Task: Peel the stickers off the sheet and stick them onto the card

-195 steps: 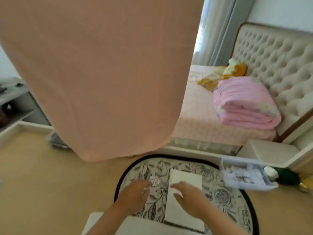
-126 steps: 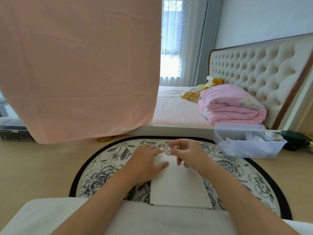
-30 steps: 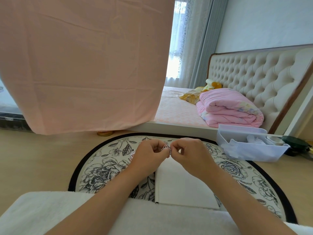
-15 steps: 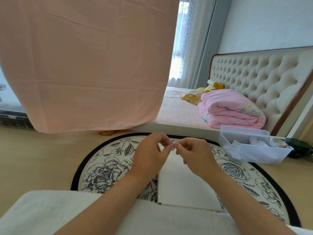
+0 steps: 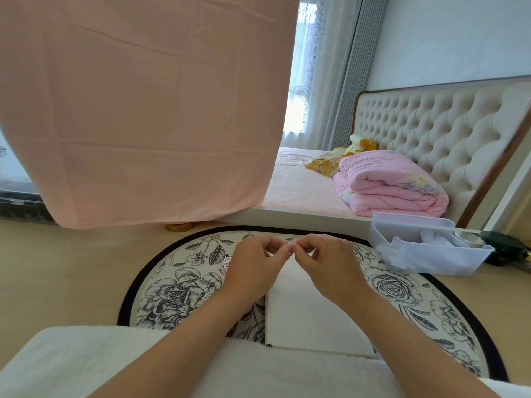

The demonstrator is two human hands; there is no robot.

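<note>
A white card (image 5: 304, 314) lies on a round black-and-white floral mat (image 5: 178, 291) in front of me. Above the card's far end, my left hand (image 5: 255, 268) and my right hand (image 5: 327, 268) meet fingertip to fingertip. Both pinch one tiny sticker (image 5: 290, 252) between thumb and forefinger; it is mostly hidden by the fingers. A small pink-and-white sticker piece (image 5: 226, 264) lies on the mat just left of my left hand. The card's far edge is covered by my hands.
A pale plastic bin (image 5: 425, 254) with white scraps stands at the mat's right, a dark green object (image 5: 502, 248) behind it. A bed with a folded pink quilt (image 5: 393, 185) lies beyond. A pink cloth (image 5: 138, 110) hangs at the upper left. White fleece (image 5: 86, 360) covers my lap.
Over the last seconds my hands lifted off the card and came together on the sticker. In the last half second they have stayed pinched together, with only slight finger movement.
</note>
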